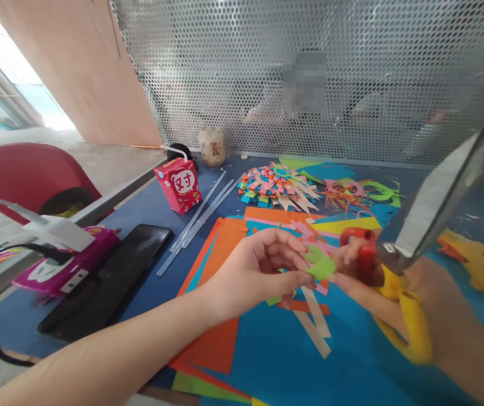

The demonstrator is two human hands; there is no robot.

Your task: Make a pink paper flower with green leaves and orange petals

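Observation:
My left hand (258,269) pinches a small green paper cut-out (320,264) between thumb and fingers, above the coloured paper sheets (225,338). My right hand (368,276) grips a pair of scissors (427,214) by its red and yellow handles, and its fingertips also touch the green piece. The blades are shut and point up to the right, close to the camera. White paper strips (315,324) lie below my hands.
A red drink carton (179,184) with a straw, clear glue sticks (199,217), a black phone (110,276), a pink power strip (66,265) with a white charger, a glass jar (212,146), and a colourful paper rosette (279,185) stand on the blue table. A perforated metal screen (309,73) backs it; a person sits behind.

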